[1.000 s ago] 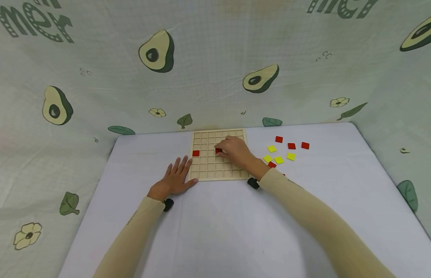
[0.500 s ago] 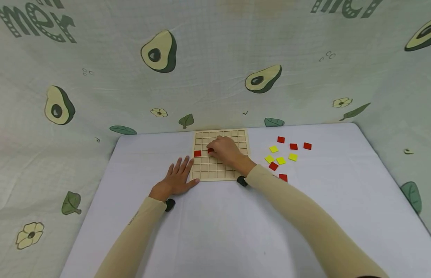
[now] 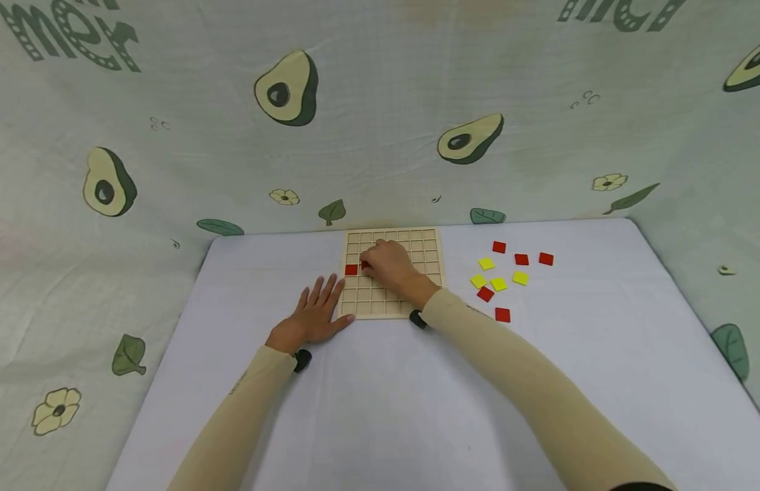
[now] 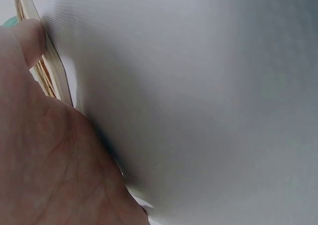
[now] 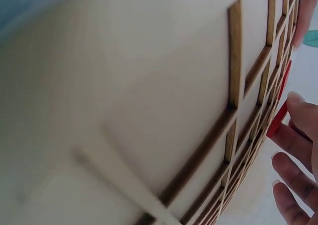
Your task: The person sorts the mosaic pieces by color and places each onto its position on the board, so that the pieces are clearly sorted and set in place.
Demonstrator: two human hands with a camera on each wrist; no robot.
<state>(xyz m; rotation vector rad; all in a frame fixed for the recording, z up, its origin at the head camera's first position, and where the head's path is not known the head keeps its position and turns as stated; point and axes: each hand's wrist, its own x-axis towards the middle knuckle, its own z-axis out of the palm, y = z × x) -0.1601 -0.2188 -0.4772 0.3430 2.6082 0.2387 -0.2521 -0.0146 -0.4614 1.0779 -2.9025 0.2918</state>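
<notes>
A square wooden grid board point(image 3: 380, 310) lies near the back edge of the table. One red square tile point(image 3: 351, 270) sits in a cell of its leftmost column. My right hand point(image 3: 392, 264) reaches over the board and pinches a second red tile point(image 5: 279, 119) between thumb and index finger. In the right wrist view this tile is tilted, its lower edge right at the grid, close to the first tile. My left hand point(image 3: 313, 317) lies flat with fingers spread at the board's left side, its thumb at the front left corner.
Several loose red tiles point(image 3: 522, 259) and yellow tiles point(image 3: 499, 284) are scattered on the white-covered table point(image 3: 380, 409) right of the board. A cloth backdrop point(image 3: 380, 164) with printed avocados rises directly behind the table.
My right hand has moved left across the board with the red tile, from the middle columns to beside the first tile. My left hand has stayed in place.
</notes>
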